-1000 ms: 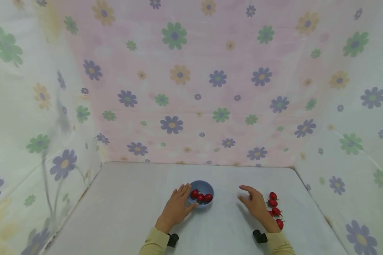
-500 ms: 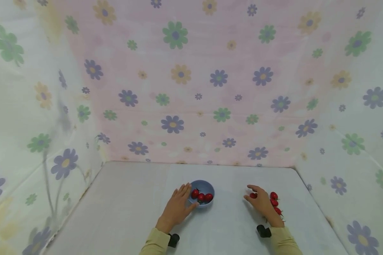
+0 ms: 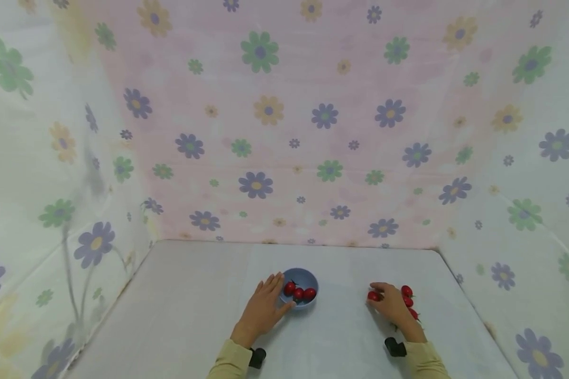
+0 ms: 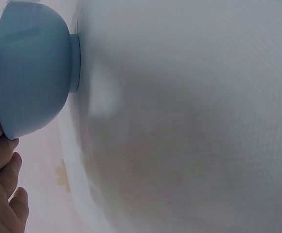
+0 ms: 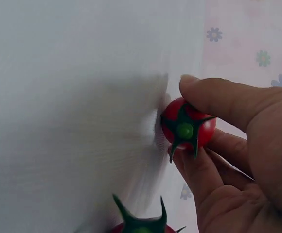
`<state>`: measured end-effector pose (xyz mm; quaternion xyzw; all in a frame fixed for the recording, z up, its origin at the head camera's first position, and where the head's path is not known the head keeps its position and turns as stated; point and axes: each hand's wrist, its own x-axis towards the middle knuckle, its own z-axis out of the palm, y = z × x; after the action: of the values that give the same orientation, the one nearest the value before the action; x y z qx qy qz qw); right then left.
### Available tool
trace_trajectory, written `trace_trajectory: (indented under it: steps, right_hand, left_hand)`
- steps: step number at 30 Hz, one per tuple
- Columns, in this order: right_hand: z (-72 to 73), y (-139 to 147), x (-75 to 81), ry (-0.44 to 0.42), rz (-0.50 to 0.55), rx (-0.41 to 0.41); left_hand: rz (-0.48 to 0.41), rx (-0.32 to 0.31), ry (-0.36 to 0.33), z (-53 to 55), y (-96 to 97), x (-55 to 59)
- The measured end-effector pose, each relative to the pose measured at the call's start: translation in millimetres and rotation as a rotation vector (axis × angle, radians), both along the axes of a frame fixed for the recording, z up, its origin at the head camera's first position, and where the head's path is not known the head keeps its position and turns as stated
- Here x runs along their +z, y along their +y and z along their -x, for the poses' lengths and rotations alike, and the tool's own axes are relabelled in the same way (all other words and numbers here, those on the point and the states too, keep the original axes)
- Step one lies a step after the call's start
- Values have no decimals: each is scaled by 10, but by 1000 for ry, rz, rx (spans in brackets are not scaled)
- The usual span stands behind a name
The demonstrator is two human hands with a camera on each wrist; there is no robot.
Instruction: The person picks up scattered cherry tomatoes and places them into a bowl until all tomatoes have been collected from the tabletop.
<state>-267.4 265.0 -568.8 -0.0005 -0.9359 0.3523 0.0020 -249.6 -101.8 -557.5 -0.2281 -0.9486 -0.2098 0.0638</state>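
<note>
My left hand (image 3: 261, 308) holds the near left side of a blue bowl (image 3: 311, 277), thumb and fingertips on its rim. In the left wrist view the bowl (image 4: 33, 73) stands on its foot on the table. Several red tomatoes (image 3: 297, 293) lie inside it. To the right, my right hand (image 3: 392, 305) pinches a small tomato (image 3: 373, 296) between thumb and fingers. Its green calyx faces the right wrist camera, and the tomato (image 5: 206, 130) is at or just above the cloth; I cannot tell which.
More small tomatoes (image 3: 407, 290) lie in a group right of my right hand, partly hidden by it. One tomato (image 5: 143, 229) shows at the bottom edge of the right wrist view. Flowered cloth walls (image 3: 284, 210) border the white table (image 3: 194, 295).
My right hand has moved right and slightly nearer to me, and its fingers have closed on a tomato. The left hand and the bowl stay where they were.
</note>
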Motion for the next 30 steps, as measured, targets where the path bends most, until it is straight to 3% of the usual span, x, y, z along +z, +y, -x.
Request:
trace_trajectory:
  steps: [12,30]
  right_hand:
    - [-83,7,26,8,26,6]
    - [-78,-53,-86,119,132,25]
  left_hand:
    - [8,3,-3,23,-1,-48]
    - [1,-6,-6,5,3,-28]
